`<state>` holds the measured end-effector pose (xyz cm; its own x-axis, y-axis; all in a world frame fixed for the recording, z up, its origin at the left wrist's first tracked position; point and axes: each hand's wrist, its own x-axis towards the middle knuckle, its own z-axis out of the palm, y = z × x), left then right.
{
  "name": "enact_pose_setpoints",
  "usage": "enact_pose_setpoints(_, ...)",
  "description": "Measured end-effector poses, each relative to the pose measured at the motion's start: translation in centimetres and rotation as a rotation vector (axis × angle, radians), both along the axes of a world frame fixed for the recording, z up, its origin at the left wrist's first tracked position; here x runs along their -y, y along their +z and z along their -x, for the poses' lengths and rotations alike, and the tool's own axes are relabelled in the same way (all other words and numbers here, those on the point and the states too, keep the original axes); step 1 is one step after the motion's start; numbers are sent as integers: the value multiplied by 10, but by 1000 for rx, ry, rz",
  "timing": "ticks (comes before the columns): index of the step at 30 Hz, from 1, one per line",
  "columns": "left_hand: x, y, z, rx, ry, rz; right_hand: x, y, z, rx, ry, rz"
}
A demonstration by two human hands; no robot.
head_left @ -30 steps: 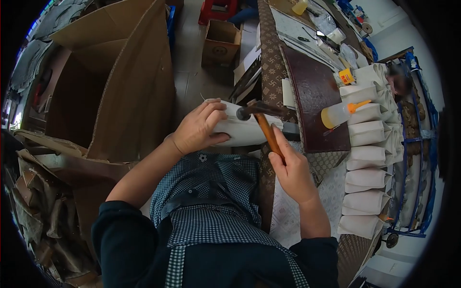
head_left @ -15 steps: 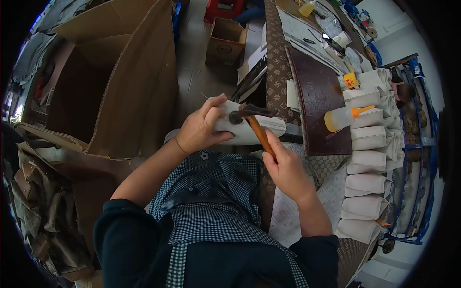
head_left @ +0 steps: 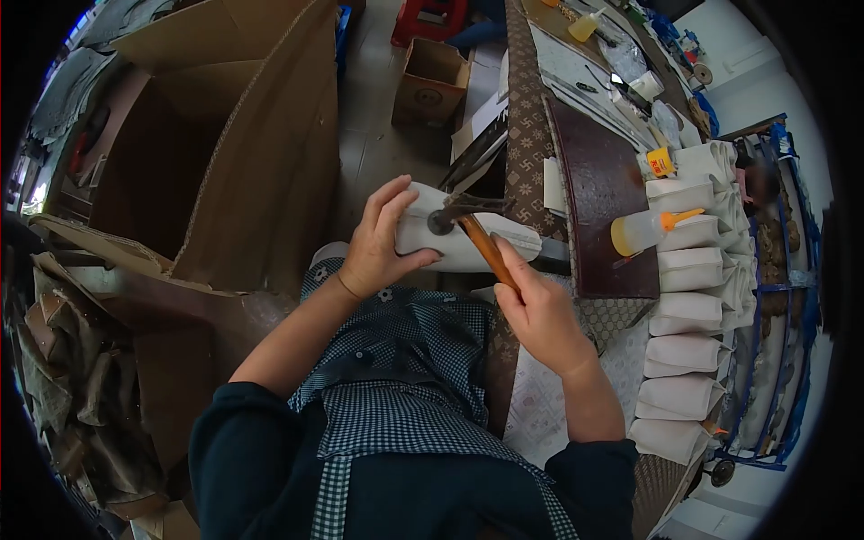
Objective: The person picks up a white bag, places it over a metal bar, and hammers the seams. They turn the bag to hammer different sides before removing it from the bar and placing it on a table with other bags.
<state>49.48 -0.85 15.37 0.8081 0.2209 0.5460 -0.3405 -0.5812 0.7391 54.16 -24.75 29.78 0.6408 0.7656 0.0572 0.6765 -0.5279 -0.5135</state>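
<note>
My right hand [head_left: 544, 315] is wrapped around the wooden handle of a hammer [head_left: 483, 243]. The round, dark hammer face lies against a white, leather-like piece [head_left: 463, 249], in its upper middle. At that piece's left end, my left hand [head_left: 378, 238] grips it with the thumb along the lower edge and the fingers over the top. A grey bar [head_left: 553, 256] shows at the right end of the piece, by the table edge; most of what supports it is hidden.
Right of my hands, a dark red board [head_left: 607, 202] lies on the table with a glue bottle [head_left: 641, 231]. Beyond it stands a row of folded white pieces [head_left: 688, 270]. A large cardboard box [head_left: 256, 171] is at left, a smaller box [head_left: 430, 85] ahead on the floor.
The view has shifted slightly, so the surroundings sit a little lower and to the right. My left fingers have moved a little on the white piece; the hammer stays at about the same spot.
</note>
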Motion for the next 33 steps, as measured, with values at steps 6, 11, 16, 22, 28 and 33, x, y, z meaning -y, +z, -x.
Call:
enact_pose_setpoints(6,21,-23,2,-71,33,325,-13,8,8,79,-1,-185)
enact_pose_setpoints(11,24,-26,3,-111,16,342,-21,11,-1,88,117,-71)
enact_pose_setpoints(16,25,-23,8,-167,-7,390,-34,17,3,166,161,9)
enact_pose_setpoints(22,26,-18,14,-285,10,356,-41,28,4,239,226,-54)
enact_pose_setpoints(28,28,-23,11,-143,64,285,-33,2,7,267,198,118)
enact_pose_setpoints(33,21,-19,12,-137,-25,288,12,-14,9,216,-35,20)
